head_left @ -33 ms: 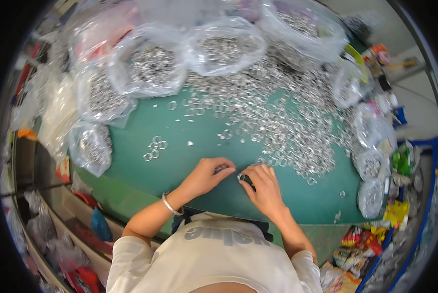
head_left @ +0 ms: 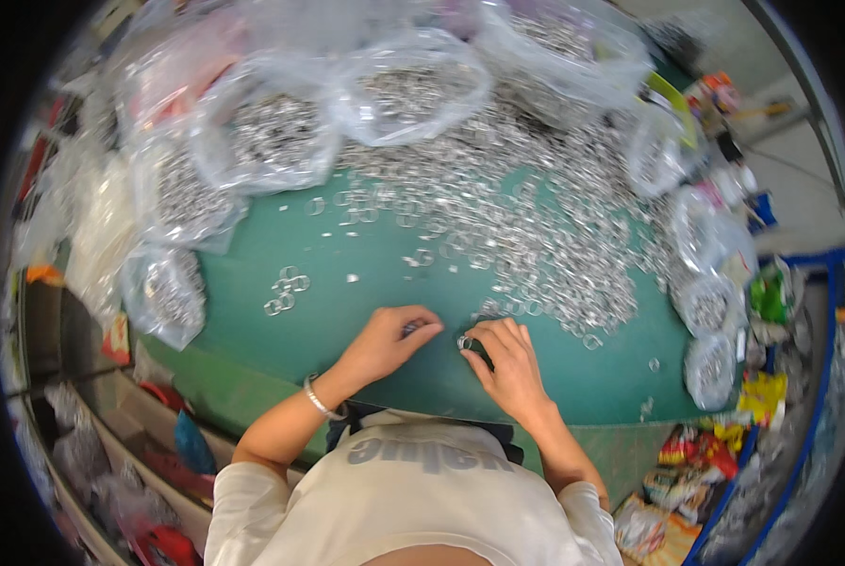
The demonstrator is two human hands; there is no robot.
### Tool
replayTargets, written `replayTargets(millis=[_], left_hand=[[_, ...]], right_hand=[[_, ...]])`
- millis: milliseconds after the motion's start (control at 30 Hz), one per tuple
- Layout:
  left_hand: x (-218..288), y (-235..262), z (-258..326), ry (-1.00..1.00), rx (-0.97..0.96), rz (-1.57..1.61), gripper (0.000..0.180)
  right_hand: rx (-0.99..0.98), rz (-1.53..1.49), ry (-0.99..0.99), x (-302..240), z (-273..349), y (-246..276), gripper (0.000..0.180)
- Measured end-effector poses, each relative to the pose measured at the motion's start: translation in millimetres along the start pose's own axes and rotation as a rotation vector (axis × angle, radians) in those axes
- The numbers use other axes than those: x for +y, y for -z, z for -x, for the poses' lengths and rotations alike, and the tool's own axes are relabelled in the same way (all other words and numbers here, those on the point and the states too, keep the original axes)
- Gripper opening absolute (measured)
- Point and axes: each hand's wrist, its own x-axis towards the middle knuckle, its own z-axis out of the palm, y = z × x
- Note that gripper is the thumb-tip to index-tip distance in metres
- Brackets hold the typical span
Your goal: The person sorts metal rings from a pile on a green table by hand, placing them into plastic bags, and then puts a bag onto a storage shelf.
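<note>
A wide heap of small silver metal rings covers the far and right part of a green table. My left hand rests on the table near its front edge, fingers curled around a small dark metal piece. A silver bracelet sits on that wrist. My right hand lies just to the right, with its fingertips pinching a single metal ring. The two hands are almost touching. A few loose rings lie apart to the left.
Clear plastic bags full of rings line the table: at the back, back left, left and right. Colourful packets lie at the lower right. Shelves with clutter stand below the left edge.
</note>
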Motion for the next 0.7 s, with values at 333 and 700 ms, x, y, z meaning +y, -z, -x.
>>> replayTargets(millis=[333, 700], left_hand=[[3, -35, -7, 0.201, -0.112, 0.259, 0.017], [24, -64, -12, 0.523, -0.263, 0.969, 0.036]], right_hand=[[0.548, 0.605, -0.654, 84, 126, 91, 0.015], [0.525, 0.054, -0.6, 85, 124, 84, 0.017]])
